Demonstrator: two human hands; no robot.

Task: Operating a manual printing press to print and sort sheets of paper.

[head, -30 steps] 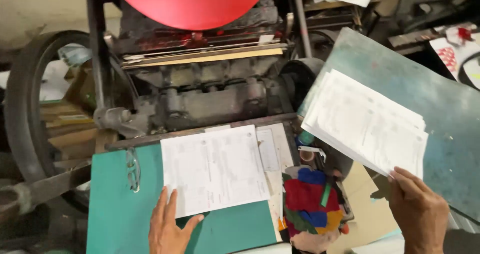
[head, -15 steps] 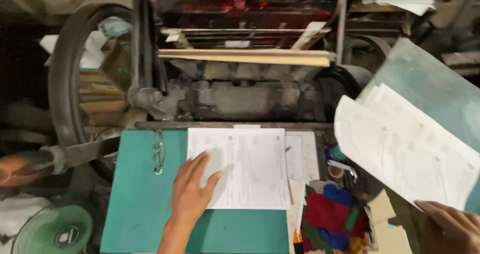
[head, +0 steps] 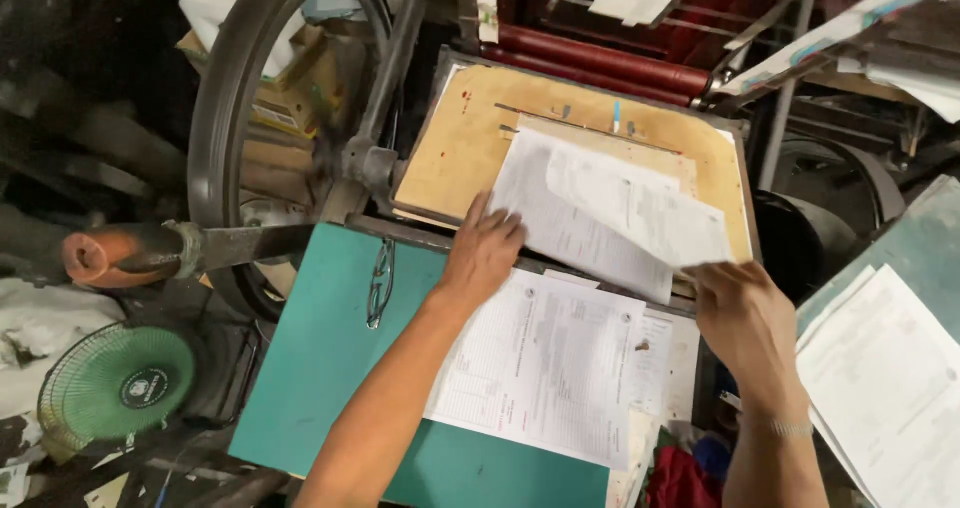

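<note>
A tan platen board of a printing press faces me, tilted open. Two printed paper sheets lie on it, one over the other. My left hand grips the left edge of the lower sheet. With fingers closed on its near right corner, my right hand holds the upper sheet over the lower one. Just below the platen, a stack of printed sheets rests on a teal board under my left forearm.
A large iron flywheel stands at left, with an orange-tipped lever below it. Spectacles lie on the teal board. A green fan sits low left. Another paper stack lies on the right table. Red rollers run behind the platen.
My left hand went from the stack on the teal board up to the platen. My right hand brought a sheet over from the right stack. The platen now lies open toward me.
</note>
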